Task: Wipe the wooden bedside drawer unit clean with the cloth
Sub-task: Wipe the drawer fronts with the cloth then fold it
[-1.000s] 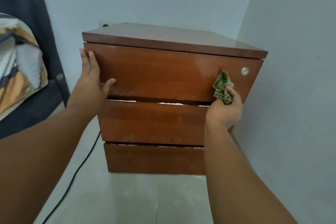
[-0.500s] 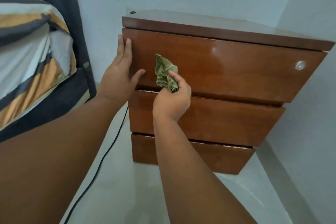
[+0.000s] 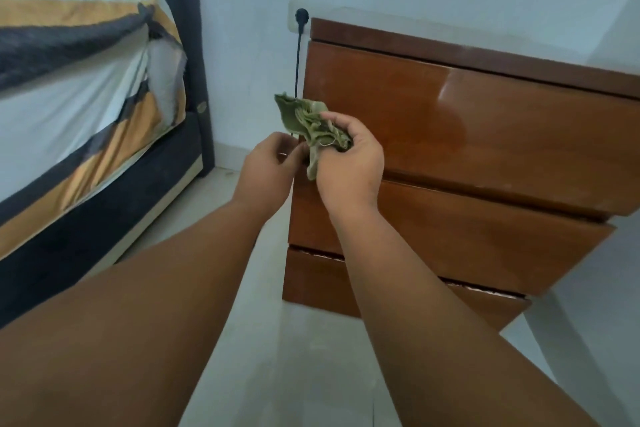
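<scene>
- Two hands meet at drawer unit's (image 3: 485,135) near-left corner.
- left hand (image 3: 266,170): fingers curled together, touching cloth's hanging tail.
- cloth (image 3: 308,121): green, bunched, sticking up-left from the fist.
- right hand (image 3: 349,163): fingers clamped round cloth.

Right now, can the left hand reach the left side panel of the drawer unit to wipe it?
Probably yes: the left hand is beside the drawer unit, nothing blocks it, but the right hand holds the cloth.
</scene>
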